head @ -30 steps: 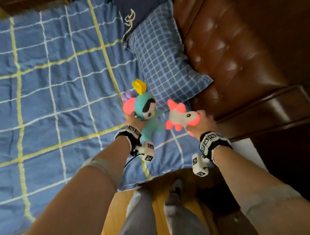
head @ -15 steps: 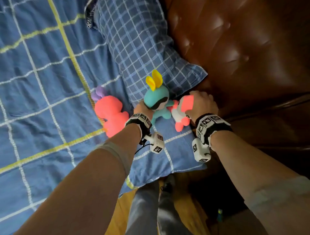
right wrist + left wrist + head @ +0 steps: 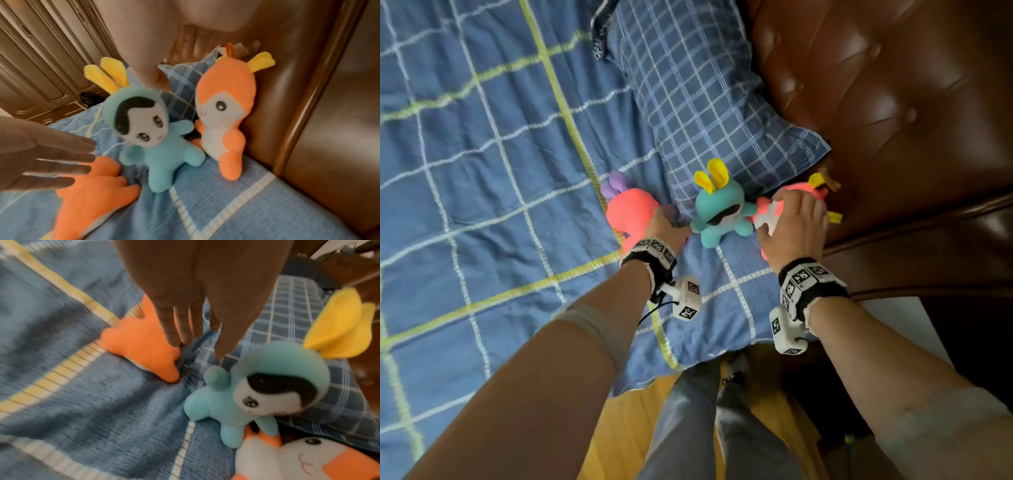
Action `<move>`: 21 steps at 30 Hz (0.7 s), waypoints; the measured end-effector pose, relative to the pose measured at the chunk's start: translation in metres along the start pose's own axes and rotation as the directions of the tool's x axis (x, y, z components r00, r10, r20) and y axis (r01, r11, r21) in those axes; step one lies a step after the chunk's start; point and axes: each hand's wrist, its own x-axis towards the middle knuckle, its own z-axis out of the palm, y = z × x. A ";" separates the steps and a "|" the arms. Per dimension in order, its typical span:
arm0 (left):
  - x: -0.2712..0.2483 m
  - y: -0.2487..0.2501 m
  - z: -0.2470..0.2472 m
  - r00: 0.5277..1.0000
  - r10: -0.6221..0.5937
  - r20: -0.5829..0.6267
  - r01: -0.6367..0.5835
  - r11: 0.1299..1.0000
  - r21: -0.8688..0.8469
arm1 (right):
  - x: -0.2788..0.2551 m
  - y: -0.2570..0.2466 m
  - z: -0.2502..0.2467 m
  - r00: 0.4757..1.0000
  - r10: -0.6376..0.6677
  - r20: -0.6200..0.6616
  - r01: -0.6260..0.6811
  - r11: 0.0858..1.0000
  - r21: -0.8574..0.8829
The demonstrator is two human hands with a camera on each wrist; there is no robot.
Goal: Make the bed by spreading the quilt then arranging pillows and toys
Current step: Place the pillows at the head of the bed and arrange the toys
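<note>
A teal plush doll (image 3: 717,214) with yellow ears sits against the checked pillow (image 3: 705,102) on the blue plaid quilt (image 3: 482,171). To its right an orange-and-white plush (image 3: 224,113) leans on the brown headboard. An orange plush (image 3: 628,212) with purple ears lies on the doll's left. My left hand (image 3: 197,340) hovers over the orange plush with its fingers straight and holds nothing. Over the orange-and-white plush my right hand (image 3: 801,209) is spread, and in the right wrist view my right hand (image 3: 176,63) is clear of both toys.
The padded brown leather headboard (image 3: 876,102) rises right behind the toys and pillow. A dark pillow edge (image 3: 599,34) shows beyond the checked one. The quilt's corner hangs over the wooden floor (image 3: 626,428) by my legs. Wardrobe doors (image 3: 41,65) stand across the bed.
Both hands let go: the teal doll now sits against the pillow and the orange-and-white plush leans on the headboard. My left hand has shifted left over the orange plush.
</note>
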 end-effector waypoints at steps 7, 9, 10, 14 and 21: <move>-0.019 -0.071 -0.062 0.975 -0.132 -0.176 0.133 0.991 -0.011 | -0.054 -0.058 0.051 0.832 -0.061 0.551 -0.078 0.971 0.224; -0.013 -0.090 -0.071 0.971 -0.158 -0.179 0.158 0.987 -0.011 | -0.063 -0.074 0.071 0.747 -0.096 0.658 -0.089 0.966 0.242; -0.007 -0.098 -0.075 0.972 -0.169 -0.166 0.170 0.985 -0.005 | -0.066 -0.081 0.080 0.712 -0.108 0.694 -0.096 0.964 0.248; 0.020 -0.113 -0.080 0.978 -0.199 -0.066 0.190 0.974 -0.122 | -0.064 -0.108 0.121 0.714 -0.092 0.694 -0.168 0.939 0.298; 0.060 -0.136 -0.089 0.912 -0.188 0.365 0.353 0.812 -0.465 | -0.058 -0.164 0.212 0.820 0.054 0.569 -0.273 0.912 0.307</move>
